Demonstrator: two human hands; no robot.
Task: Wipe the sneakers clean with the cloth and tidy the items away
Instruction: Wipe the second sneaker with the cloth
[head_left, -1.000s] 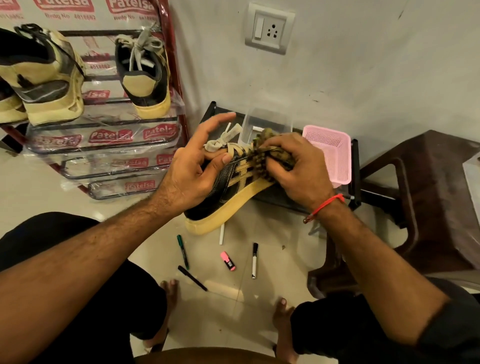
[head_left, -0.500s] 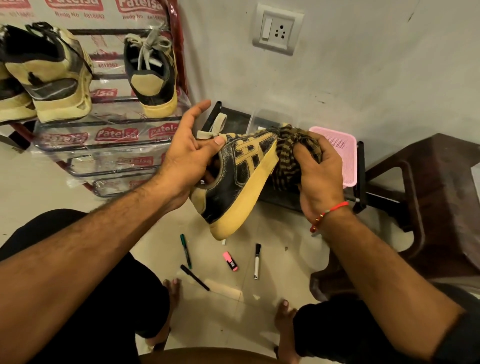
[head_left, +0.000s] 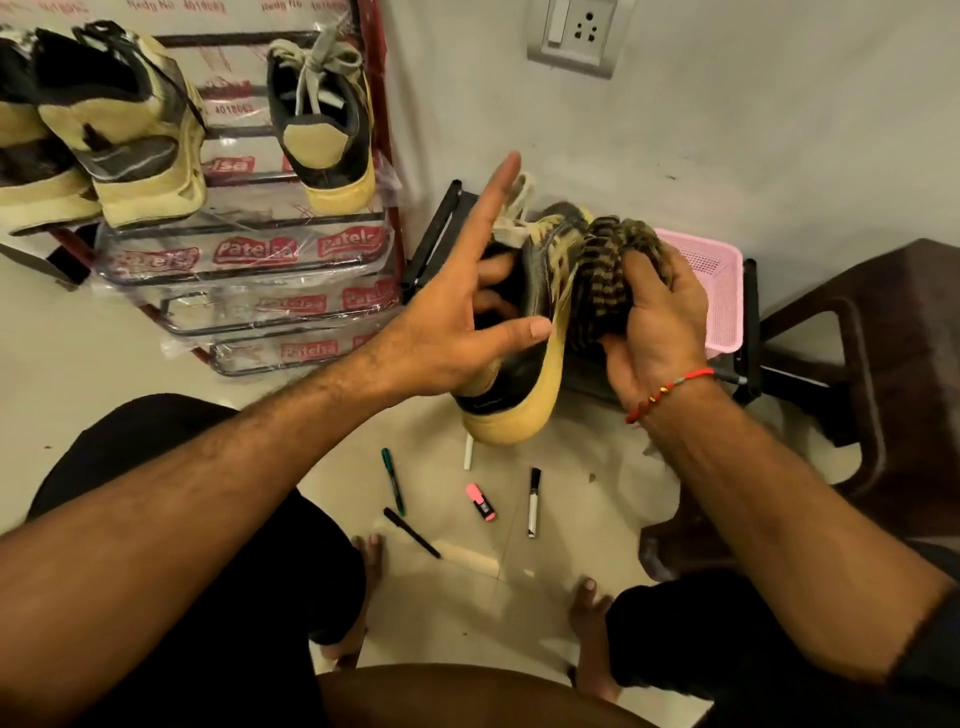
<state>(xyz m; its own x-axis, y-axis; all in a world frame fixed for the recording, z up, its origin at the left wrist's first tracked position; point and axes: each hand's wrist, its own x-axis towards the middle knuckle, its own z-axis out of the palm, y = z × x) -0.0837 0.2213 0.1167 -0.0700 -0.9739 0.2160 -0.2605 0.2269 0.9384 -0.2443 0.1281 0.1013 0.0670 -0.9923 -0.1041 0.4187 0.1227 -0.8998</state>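
Observation:
A black sneaker (head_left: 524, 374) with a tan sole and tan stripes is held in the air at centre, heel toward me. My left hand (head_left: 447, 332) holds it with fingers inside the opening and the thumb on the side; the index finger points up. My right hand (head_left: 657, 322) grips a striped brown cloth (head_left: 602, 275) and presses it against the shoe's sole side. A matching sneaker (head_left: 324, 114) stands on the shoe rack (head_left: 249, 254), with a yellow-and-black pair (head_left: 124, 130) further left.
A pink basket (head_left: 719, 291) sits on a low black stand (head_left: 436, 234) behind the shoe. Pens and markers lie on the floor: a green pen (head_left: 393, 480), a pink highlighter (head_left: 480, 501), a black-and-white marker (head_left: 533, 501). A dark brown plastic stool (head_left: 883, 374) stands at right.
The sneaker has been turned from side-up to sole facing right, heel toward me. The cloth moved from the striped upper round to the sole side.

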